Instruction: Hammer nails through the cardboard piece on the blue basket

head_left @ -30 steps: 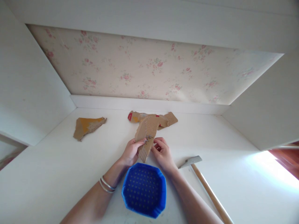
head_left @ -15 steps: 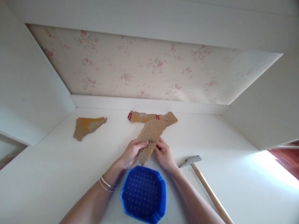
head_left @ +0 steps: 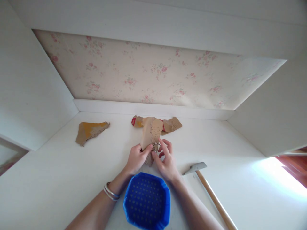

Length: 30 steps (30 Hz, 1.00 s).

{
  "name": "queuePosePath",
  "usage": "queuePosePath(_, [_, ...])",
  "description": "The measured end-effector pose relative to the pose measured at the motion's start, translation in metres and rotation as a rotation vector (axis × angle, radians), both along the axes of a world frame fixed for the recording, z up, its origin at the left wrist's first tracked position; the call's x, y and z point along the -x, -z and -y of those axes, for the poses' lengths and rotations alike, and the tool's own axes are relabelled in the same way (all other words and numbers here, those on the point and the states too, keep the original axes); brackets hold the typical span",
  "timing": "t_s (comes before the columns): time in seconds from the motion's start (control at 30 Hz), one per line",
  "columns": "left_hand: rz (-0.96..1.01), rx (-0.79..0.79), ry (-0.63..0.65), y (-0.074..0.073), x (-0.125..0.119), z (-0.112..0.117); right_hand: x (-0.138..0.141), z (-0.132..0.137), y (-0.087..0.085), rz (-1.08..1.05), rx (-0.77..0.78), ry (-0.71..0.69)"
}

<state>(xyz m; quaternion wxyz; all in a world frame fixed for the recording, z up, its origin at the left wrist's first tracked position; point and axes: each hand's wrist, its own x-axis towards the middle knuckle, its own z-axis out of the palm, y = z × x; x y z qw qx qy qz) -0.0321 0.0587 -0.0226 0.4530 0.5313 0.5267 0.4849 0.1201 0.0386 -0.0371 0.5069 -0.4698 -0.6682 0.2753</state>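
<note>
My left hand (head_left: pixel 137 157) grips a torn strip of brown cardboard (head_left: pixel 150 132) dotted with small holes, holding it upright over the white shelf. Small metal nails stick out of the strip near my thumb. My right hand (head_left: pixel 165 158) is at the strip's right edge, fingers pinched on those nails at about the strip's middle. A blue perforated plastic basket (head_left: pixel 146 202) sits just below both hands, between my forearms. Two silver bangles ring my left wrist.
Another cardboard scrap with red print (head_left: pixel 170 124) lies behind the held strip by the back wall. A yellow-stained cardboard piece (head_left: pixel 90 130) lies at the left. A hammer (head_left: pixel 203 182) with a wooden handle rests at the right. Floral wallpaper covers the back.
The cardboard strip has swung from leaning right to nearly upright. My right hand has moved in closer and its fingers have closed on the nails. The basket has barely shifted.
</note>
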Motion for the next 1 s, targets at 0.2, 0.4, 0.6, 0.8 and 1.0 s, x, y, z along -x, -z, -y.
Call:
queuePosePath(0.2, [-0.342,-0.259,0.014,-0.002,0.001,0.003,0.004,-0.002,-0.001,0.068,-0.065,-0.058])
queuePosePath(0.4, [-0.561,-0.42,-0.02,0.007,0.001,0.003,0.005,-0.005,0.004,0.075,-0.101,0.022])
queuePosePath(0.6, [-0.721,-0.529,-0.043,0.01,0.0,0.005,0.004,-0.005,0.004,0.105,-0.164,0.025])
queuePosePath(0.8, [-0.828,-0.587,-0.029,0.01,0.001,0.005,0.004,-0.006,0.004,0.123,-0.19,0.061])
queuePosePath(1.0, [-0.845,-0.574,-0.068,0.012,0.003,0.002,0.005,-0.004,0.0,0.132,-0.194,0.122])
